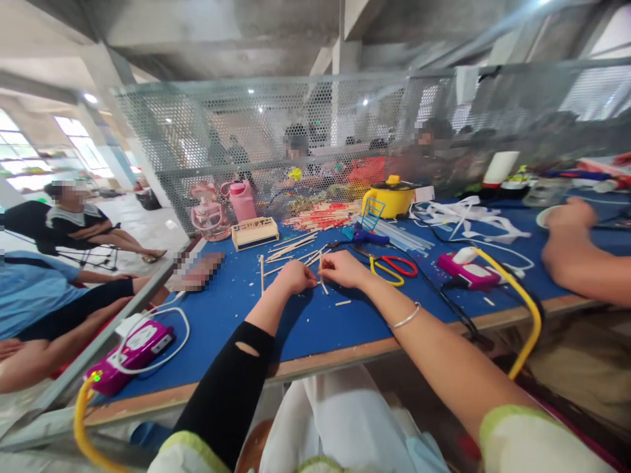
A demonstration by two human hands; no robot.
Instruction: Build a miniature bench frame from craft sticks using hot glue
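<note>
My left hand (298, 277), below a black sleeve, is closed with its fingertips pinched low over the blue table mat. Whatever lies between those fingers is too small to make out. Beside it, my right hand (344, 268), with a bangle on the wrist, pinches a thin wooden stick (324, 287) that stands roughly upright. The two hands' fingertips are close together. Loose pale wooden sticks (290, 247) lie just beyond them, and another upright-looking stick (262, 272) is to the left. A short stick piece (343, 303) rests on the mat nearer me.
Behind stand a small wooden box (255, 233), a pink bottle (241, 200) and a yellow pot (392, 199). Right of my hands are a blue glue gun (372, 235), scissors (401, 265) and a purple power strip (468, 270). A co-worker's arm (582, 253) rests at far right.
</note>
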